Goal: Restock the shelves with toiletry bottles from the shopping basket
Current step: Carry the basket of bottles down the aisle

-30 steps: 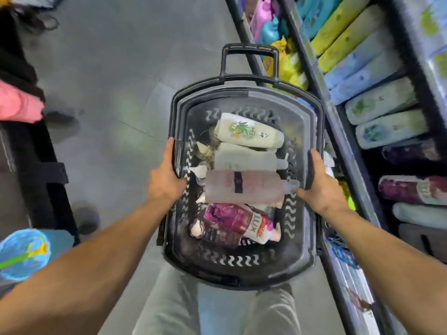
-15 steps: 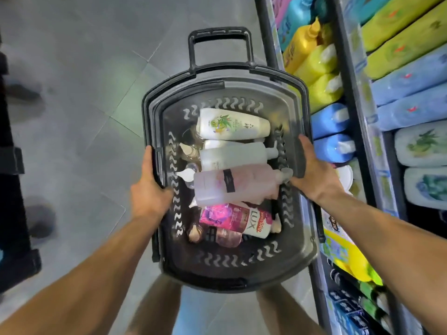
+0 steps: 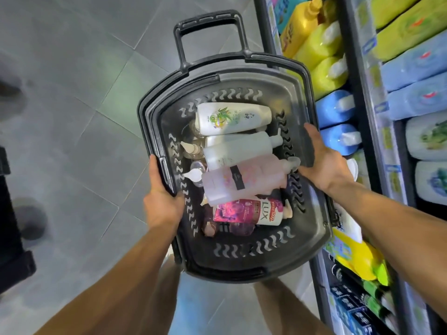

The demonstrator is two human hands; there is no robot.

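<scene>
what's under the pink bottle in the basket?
The pink bottle lies across the LUX bottle below it and overlaps the white bottle. Small clear bottles poke out at its left. Anything deeper in the basket is covered.

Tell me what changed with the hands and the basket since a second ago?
The right hand let go of the basket rim and now reaches in, fingers open, near the pink bottle. The basket tilted. The left hand still grips the rim, and the bottles stayed inside.
</scene>
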